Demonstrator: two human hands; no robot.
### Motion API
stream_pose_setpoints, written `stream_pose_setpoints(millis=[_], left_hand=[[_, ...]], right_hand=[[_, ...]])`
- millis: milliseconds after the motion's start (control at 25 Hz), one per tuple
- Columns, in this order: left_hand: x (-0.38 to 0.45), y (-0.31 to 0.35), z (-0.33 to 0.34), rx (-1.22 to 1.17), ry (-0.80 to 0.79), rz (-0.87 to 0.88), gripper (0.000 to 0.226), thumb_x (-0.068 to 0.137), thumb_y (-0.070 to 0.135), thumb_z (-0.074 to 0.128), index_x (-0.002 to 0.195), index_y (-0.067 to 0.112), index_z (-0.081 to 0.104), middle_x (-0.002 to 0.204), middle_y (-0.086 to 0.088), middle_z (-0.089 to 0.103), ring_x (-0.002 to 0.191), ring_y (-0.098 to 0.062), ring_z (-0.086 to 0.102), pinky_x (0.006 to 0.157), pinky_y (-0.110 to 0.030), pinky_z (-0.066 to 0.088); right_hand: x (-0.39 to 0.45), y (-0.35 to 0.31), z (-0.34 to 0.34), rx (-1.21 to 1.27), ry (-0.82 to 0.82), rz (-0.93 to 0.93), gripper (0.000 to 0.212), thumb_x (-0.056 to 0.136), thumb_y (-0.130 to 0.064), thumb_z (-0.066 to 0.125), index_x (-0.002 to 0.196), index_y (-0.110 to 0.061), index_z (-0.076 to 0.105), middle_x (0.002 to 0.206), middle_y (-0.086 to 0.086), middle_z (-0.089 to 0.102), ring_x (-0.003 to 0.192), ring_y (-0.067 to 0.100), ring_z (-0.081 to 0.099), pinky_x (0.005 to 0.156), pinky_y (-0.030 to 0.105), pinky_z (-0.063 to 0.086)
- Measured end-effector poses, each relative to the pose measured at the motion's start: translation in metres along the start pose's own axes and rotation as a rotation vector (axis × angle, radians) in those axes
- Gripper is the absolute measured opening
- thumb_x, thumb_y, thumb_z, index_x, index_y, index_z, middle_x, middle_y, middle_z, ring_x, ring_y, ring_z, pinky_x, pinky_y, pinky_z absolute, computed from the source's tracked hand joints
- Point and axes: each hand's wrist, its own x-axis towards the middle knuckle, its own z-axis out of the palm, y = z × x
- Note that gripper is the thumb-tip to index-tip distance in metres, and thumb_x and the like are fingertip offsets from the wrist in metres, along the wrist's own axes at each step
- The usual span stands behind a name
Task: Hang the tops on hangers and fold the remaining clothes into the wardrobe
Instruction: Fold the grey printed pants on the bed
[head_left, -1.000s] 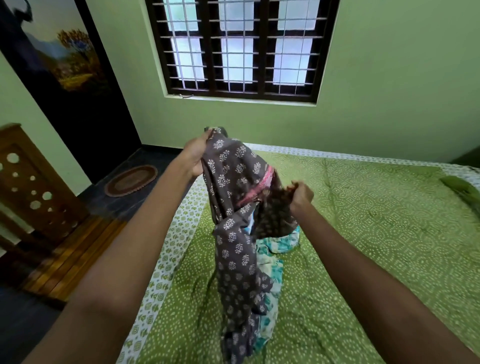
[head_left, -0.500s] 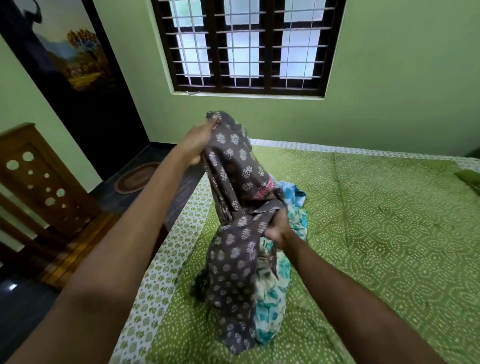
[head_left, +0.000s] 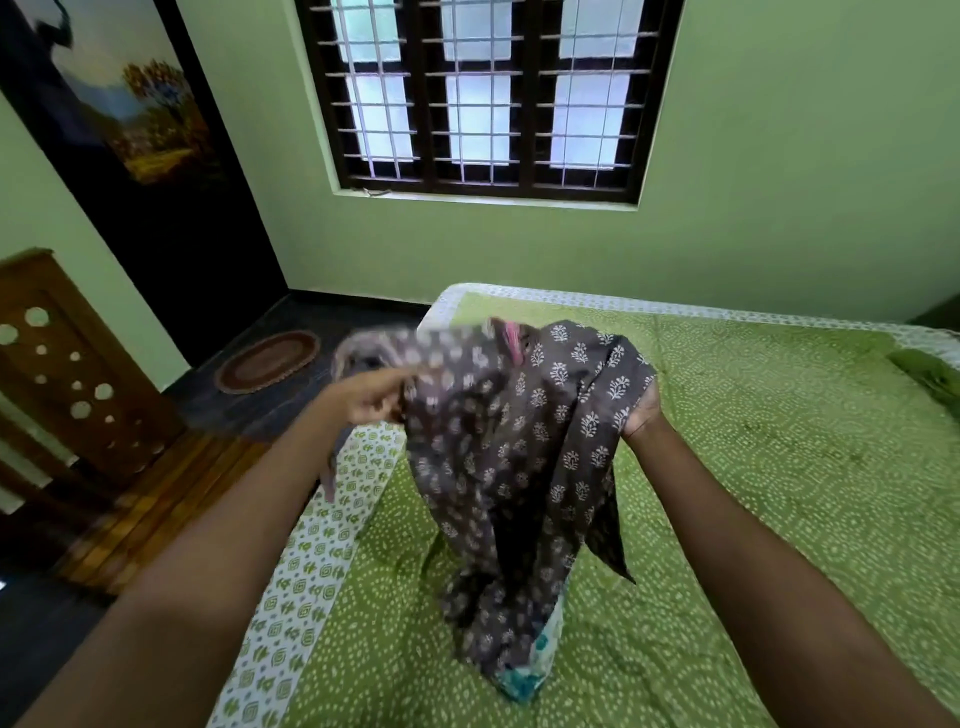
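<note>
A grey top (head_left: 514, 447) with a white leaf print and a pink neck trim hangs spread between both hands above the bed (head_left: 779, 467). My left hand (head_left: 371, 400) pinches its left edge, which is blurred. My right hand (head_left: 641, 410) grips its right edge, with the fingers hidden behind the cloth. The top's lower part drapes down onto a teal-and-white printed garment (head_left: 535, 670), of which only a small piece shows beneath it on the bed.
The bed carries a green dotted cover with a white patterned border (head_left: 311, 582). A dark green cloth (head_left: 930, 374) lies at its far right edge. Left of the bed are dark floor, an oval mat (head_left: 267, 361), a wooden bench (head_left: 78, 395) and a dark door.
Both hands have moved apart and spread the top wide. The left hand dropped lower; the right hand rose and swung right. The top now covers most of the teal garment.
</note>
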Motion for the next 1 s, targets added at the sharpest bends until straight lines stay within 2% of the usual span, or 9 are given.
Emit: stream_pose_setpoints(millis=[80,240,360,440,480,520,640,760,1000], left_hand=[[0.012,-0.024,0.009,0.008,0.071,-0.021,0.021,0.098,0.011,0.043,0.091,0.003,0.062,0.060,-0.001,0.069,0.051,-0.006,0.064,0.049,-0.016,0.051],[0.027,-0.017,-0.008,-0.552,0.130,0.171,0.032,0.091,0.023,0.050,0.076,0.011,0.075,0.081,-0.004,0.073,0.077,-0.014,0.070,0.075,-0.026,0.056],[0.028,-0.037,-0.001,-0.027,0.074,-0.058,0.014,0.091,0.011,0.055,0.093,0.006,0.068,0.078,-0.001,0.074,0.071,-0.011,0.070,0.064,-0.022,0.055],[0.034,-0.044,-0.001,-0.014,0.143,-0.074,0.008,0.090,0.009,0.059,0.093,0.003,0.063,0.070,-0.003,0.072,0.062,-0.012,0.069,0.058,-0.022,0.055],[0.037,-0.041,-0.005,-0.088,0.200,-0.028,0.006,0.089,0.010,0.059,0.090,0.004,0.062,0.068,-0.005,0.071,0.059,-0.013,0.068,0.056,-0.023,0.055],[0.039,-0.035,-0.010,-0.164,0.223,0.014,0.006,0.089,0.011,0.059,0.086,0.006,0.062,0.068,-0.006,0.070,0.057,-0.014,0.067,0.057,-0.024,0.056],[0.043,-0.015,-0.018,-0.269,0.221,0.085,0.010,0.090,0.010,0.056,0.084,0.006,0.063,0.074,-0.009,0.067,0.059,-0.015,0.067,0.059,-0.025,0.057],[0.042,-0.003,-0.024,-0.245,0.245,0.126,0.030,0.092,0.011,0.054,0.067,0.010,0.070,0.061,-0.003,0.069,0.053,-0.012,0.065,0.053,-0.022,0.055],[0.042,-0.001,-0.051,-0.075,0.408,0.082,0.010,0.086,0.008,0.065,0.077,0.006,0.061,0.070,-0.007,0.067,0.048,-0.007,0.063,0.051,-0.018,0.053]], right_hand=[[-0.004,-0.004,0.001,-0.056,0.007,0.006,0.059,0.022,-0.023,0.097,0.074,-0.005,0.074,0.079,0.013,0.072,0.071,0.026,0.070,0.059,0.037,0.058],[-0.016,-0.022,0.003,-0.122,0.009,0.017,0.060,0.006,-0.020,0.095,0.059,-0.004,0.072,0.066,0.010,0.070,0.060,0.021,0.069,0.051,0.031,0.057],[-0.014,-0.028,0.004,-0.236,0.118,0.124,0.053,0.023,-0.015,0.095,0.069,-0.001,0.073,0.076,0.015,0.071,0.067,0.026,0.070,0.056,0.036,0.058],[-0.015,-0.035,0.006,-0.529,0.276,0.319,0.017,0.070,-0.018,0.073,0.074,-0.002,0.070,0.075,0.014,0.070,0.065,0.025,0.069,0.060,0.033,0.058],[-0.015,-0.044,0.002,-0.637,0.323,0.388,0.023,0.086,-0.020,0.055,0.075,-0.004,0.067,0.068,0.012,0.069,0.058,0.022,0.067,0.060,0.029,0.055],[-0.016,-0.052,-0.005,-0.715,0.364,0.434,0.026,0.089,-0.023,0.051,0.073,-0.005,0.062,0.062,0.010,0.066,0.052,0.021,0.065,0.060,0.028,0.051],[-0.023,-0.067,-0.017,-0.573,0.400,0.317,0.029,0.063,-0.022,0.083,0.071,-0.008,0.059,0.060,0.007,0.061,0.048,0.019,0.061,0.048,0.023,0.051],[-0.022,-0.069,-0.013,-0.631,0.408,0.140,0.016,0.094,-0.010,0.050,0.079,-0.011,0.057,0.053,-0.003,0.064,0.046,0.007,0.061,0.045,0.018,0.050],[-0.022,-0.092,-0.023,-0.907,0.504,0.050,0.013,0.092,-0.007,0.049,0.081,-0.011,0.055,0.056,-0.001,0.061,0.051,0.011,0.058,0.055,0.027,0.047]])
